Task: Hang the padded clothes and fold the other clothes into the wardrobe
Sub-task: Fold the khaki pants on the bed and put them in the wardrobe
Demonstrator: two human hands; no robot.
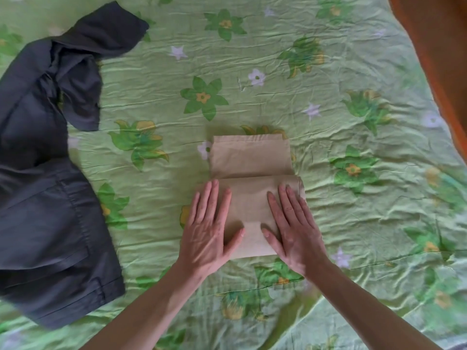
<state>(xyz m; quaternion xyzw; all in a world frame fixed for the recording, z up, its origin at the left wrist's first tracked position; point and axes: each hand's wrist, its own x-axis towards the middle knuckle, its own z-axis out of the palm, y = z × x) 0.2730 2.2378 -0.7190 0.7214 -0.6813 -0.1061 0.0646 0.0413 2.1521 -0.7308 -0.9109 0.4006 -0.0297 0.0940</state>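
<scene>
Far left, a dark grey woven garment (pixel 48 173) sprawls crumpled across the bed, one end flung up toward the top of the view, stitched seams and a pocket edge showing on its lower part. It lies well apart from both hands. Under everything, a light green floral bedsheet (pixel 278 79), wrinkled all over, printed with green leaves, yellow blooms and small pale lilac stars.

Centre now: the left hand (pixel 209 231) lies flat, fingers straight and together, palm down on the left edge of a folded beige cloth garment (pixel 249 170). That beige piece is a smooth, matte rectangle folded in layers, with a rolled fold running across its middle and a hemmed edge at the far end; the far half sticks out beyond the fingertips, the near half sits between and beneath the two hands.

The right hand (pixel 293 228) mirrors it, flat and outstretched, pressing the right edge, thumb pointing inward toward the other thumb. The thumbs are near each other, not touching.

Far right, an orange-brown surface (pixel 437 59) borders the sheet, blurred.
</scene>
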